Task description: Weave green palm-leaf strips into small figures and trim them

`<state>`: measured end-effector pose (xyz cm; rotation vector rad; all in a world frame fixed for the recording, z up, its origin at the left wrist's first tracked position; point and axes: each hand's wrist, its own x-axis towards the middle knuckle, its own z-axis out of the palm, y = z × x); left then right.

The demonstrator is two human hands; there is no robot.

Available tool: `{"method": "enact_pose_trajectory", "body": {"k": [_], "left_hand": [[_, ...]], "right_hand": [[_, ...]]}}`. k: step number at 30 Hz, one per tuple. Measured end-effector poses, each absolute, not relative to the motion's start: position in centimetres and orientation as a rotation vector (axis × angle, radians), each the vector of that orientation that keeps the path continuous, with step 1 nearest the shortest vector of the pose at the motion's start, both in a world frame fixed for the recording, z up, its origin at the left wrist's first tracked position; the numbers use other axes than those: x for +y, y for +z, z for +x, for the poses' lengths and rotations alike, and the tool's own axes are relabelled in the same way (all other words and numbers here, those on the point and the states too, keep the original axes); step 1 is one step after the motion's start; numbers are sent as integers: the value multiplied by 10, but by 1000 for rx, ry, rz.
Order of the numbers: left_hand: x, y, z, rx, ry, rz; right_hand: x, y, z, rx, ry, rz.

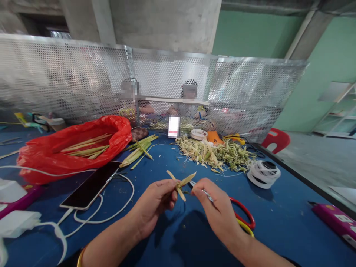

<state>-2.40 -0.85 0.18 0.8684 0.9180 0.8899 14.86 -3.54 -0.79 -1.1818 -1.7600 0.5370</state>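
Near the middle of the blue table, my left hand [157, 202] pinches a small piece of pale, dried leaf strips [185, 180] that spread out like petals. My right hand [215, 209] is closed on scissors; their metal blades [204, 193] point at the leaf piece from the right. The red and yellow handles [246, 213] stick out beyond my right hand. Whether the blade tips touch the leaf cannot be made out.
A red plastic bag [41, 155] holds long leaf strips at the left, beside a phone [91, 187] with white cables. Leaf scraps [222, 154] lie beyond my hands. A white ribbon roll [263, 174] stands right. People sit behind the perforated screen [167, 70].
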Motion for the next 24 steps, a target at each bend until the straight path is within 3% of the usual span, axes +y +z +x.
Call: {"method": "enact_pose_trajectory", "body": {"k": [8, 17, 24], "left_hand": [[-9, 1, -25, 725, 744, 760], [-17, 14, -21, 909, 799, 1102], [-19, 10, -18, 963, 931, 1124]], "right_hand": [[-26, -5, 145, -1736, 909, -1066], [-31, -2, 148, -1943, 447, -1003], [-36, -4, 147, -1931, 351, -1022]]}}
